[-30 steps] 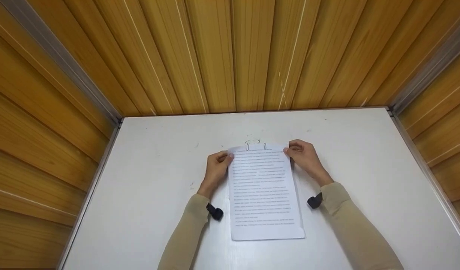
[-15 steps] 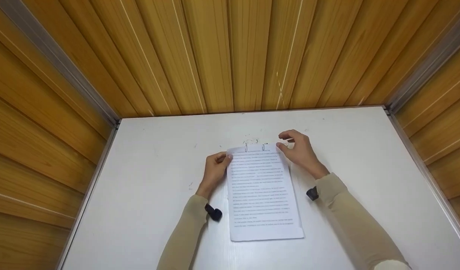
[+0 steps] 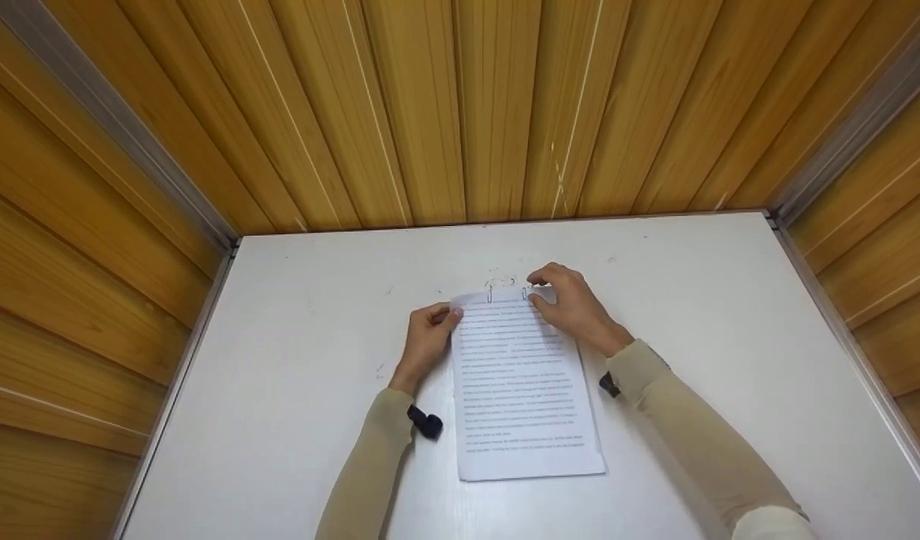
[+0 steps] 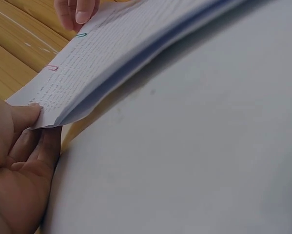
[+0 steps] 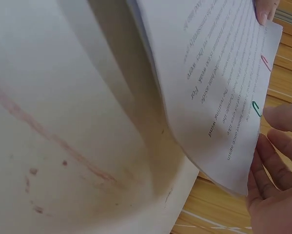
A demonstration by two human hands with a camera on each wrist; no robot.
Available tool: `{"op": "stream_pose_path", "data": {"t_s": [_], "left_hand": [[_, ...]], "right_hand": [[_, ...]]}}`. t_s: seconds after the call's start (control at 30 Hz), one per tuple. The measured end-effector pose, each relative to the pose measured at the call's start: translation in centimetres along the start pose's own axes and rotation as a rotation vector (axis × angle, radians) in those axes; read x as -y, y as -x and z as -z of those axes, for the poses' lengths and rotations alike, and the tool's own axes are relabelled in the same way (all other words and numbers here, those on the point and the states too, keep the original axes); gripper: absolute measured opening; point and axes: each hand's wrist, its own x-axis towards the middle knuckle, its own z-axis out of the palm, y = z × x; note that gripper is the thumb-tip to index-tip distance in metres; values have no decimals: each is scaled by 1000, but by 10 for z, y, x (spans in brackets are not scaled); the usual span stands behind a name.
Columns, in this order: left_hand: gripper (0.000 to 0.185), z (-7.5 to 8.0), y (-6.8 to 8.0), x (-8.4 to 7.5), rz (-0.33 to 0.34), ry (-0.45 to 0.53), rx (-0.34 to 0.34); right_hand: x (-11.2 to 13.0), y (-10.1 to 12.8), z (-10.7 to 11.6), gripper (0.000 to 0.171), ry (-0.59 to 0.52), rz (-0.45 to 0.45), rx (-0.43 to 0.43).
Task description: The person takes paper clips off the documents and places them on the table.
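My left hand pinches the upper left corner of a stack of printed paper, thumb on top and fingers behind, as the left wrist view also shows. Two paper clips sit on the stack's top edge: a pink paper clip nearer my left hand and a green paper clip nearer my right. Beside the green clip is my right hand. Its thumb is close to the clip and its fingers are at the paper's edge, with a gap between thumb and fingers.
The stack is over a white table with small dark marks beyond the paper's top edge. Yellow wood-look panels stand along the back and both sides. A dark wrist camera is strapped at the left sleeve.
My right hand has let go of the stack's upper right corner and moved left along the top edge to the green paper clip. My left hand keeps its hold on the left corner.
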Motion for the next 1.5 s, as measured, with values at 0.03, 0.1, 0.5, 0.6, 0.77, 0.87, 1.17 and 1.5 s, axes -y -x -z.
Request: {"op": "stream_pose_path", "data": {"t_s": [0.03, 0.1, 0.5, 0.6, 0.77, 0.87, 1.17, 1.5], "left_hand": [[26, 0, 0, 0, 1, 2, 1], [27, 0, 0, 1, -1, 6, 4], [27, -2, 3, 5, -15, 20, 33], [26, -3, 4, 6, -15, 29, 40], [26, -2, 2, 6, -24, 33, 46], [26, -1, 2, 5, -34, 30, 43], [26, 2, 1, 4, -53, 21, 39], [27, 3, 0, 0, -56, 19, 50]], "right_hand": [[0, -1, -1, 27, 8, 5, 1], [0, -1, -3, 27, 20, 11, 4], [-5, 1, -14, 21, 158, 118, 22], [-4, 2, -15, 20, 195, 129, 19], [-2, 2, -15, 18, 228, 141, 12], [-1, 0, -16, 16, 245, 164, 8], [-1, -4, -17, 13, 297, 223, 8], [-2, -7, -15, 11, 315, 250, -6]]}}
